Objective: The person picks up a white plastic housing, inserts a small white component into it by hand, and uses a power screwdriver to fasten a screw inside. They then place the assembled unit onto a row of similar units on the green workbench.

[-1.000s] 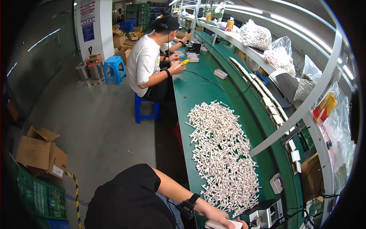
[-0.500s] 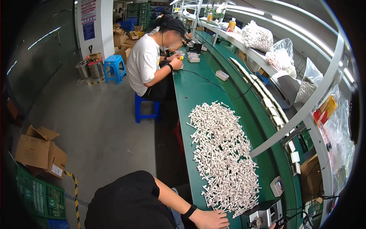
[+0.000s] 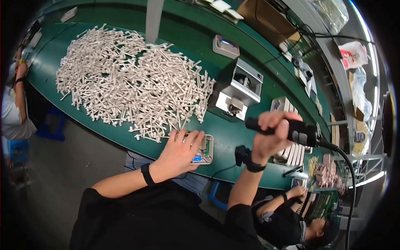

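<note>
My left hand holds a small white plastic case on the bench near its front edge. Inside the case a green circuit board and a blue part show; my fingers cover its left side. Raised above the bench to the right, my right hand is wrapped round a black corded electric screwdriver, its tip end pointing left. Behind the case stands a grey screw feeder. A wide pile of small white T-shaped plastic pieces spreads over the bench to the left of the feeder.
An open white case lies behind the feeder. White cases stand in rows at the right, near pinkish parts. The screwdriver's cable hangs down at the right. Co-workers sit at both ends; a metal post rises behind the pile.
The view has swung to the right. My right hand, barely visible by the feeder before, is now raised with the screwdriver. My left hand, earlier at the pile's near edge, now shows on the case.
</note>
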Demonstrator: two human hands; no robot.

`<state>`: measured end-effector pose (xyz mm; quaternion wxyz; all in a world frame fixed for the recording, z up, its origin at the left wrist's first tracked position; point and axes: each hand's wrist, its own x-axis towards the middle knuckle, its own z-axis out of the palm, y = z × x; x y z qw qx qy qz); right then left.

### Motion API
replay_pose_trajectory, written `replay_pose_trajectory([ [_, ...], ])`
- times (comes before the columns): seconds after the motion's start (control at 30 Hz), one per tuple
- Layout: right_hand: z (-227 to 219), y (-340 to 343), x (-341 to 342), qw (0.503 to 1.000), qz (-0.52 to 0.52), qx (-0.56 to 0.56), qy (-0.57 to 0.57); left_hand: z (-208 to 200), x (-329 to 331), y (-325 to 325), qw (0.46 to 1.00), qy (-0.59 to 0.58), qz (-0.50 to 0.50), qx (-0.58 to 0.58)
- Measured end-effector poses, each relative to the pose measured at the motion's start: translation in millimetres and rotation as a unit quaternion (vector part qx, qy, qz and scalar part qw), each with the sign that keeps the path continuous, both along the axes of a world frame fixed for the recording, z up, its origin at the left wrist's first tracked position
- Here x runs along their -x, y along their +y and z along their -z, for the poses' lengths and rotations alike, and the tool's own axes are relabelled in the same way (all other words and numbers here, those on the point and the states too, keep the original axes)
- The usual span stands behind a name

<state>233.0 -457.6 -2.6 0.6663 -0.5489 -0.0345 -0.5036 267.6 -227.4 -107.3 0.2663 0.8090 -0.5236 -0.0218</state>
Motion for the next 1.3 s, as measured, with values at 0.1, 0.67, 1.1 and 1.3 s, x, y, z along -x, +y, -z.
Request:
replay_pose_trajectory([
  [0.1,2.8,3.2,-27.5,0.995,0.031,0.091,0.014,1.4,1.0,-2.3,1.000,-0.010,-0.010,-0.011],
  [0.67,26.4,55.0,65.1,0.995,-0.053,0.043,0.073,0.1,1.5,-11.8,0.999,0.026,-0.008,-0.042],
  [1.1,58.6,75.6,78.3,0.988,-0.085,0.024,0.130,2.1,0.9,-17.1,0.998,0.029,-0.007,-0.047],
  [1.3,70.0,77.4,74.9,0.987,-0.083,0.023,0.135,5.4,3.5,-16.4,0.999,0.014,-0.010,-0.037],
])
